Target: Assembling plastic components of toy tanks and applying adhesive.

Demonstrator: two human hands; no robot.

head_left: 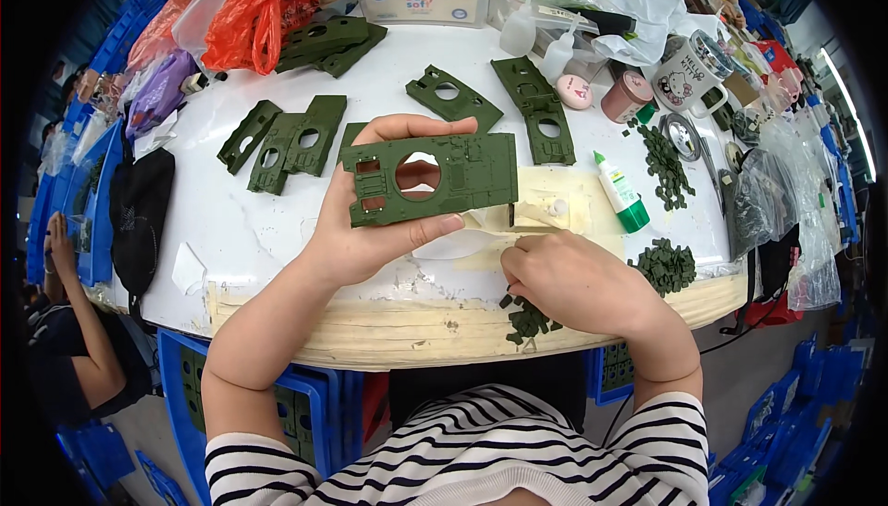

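Observation:
My left hand grips a dark green plastic model tank hull by its edges, raised above the table. A large round hole and small square openings go through the hull. My right hand is lower and to the right, its fingers curled together; what they hold, if anything, is hidden. Just below those fingers, a small heap of dark green plastic pieces lies at the wooden table edge. A short dark upright bit shows at the hull's lower right corner; I cannot tell what it is.
More green hull parts lie farther back. At the right are a white glue bottle with green cap, green-piece heaps, a mug and a pink tin. Red bags sit far left. Another person's arm shows at left.

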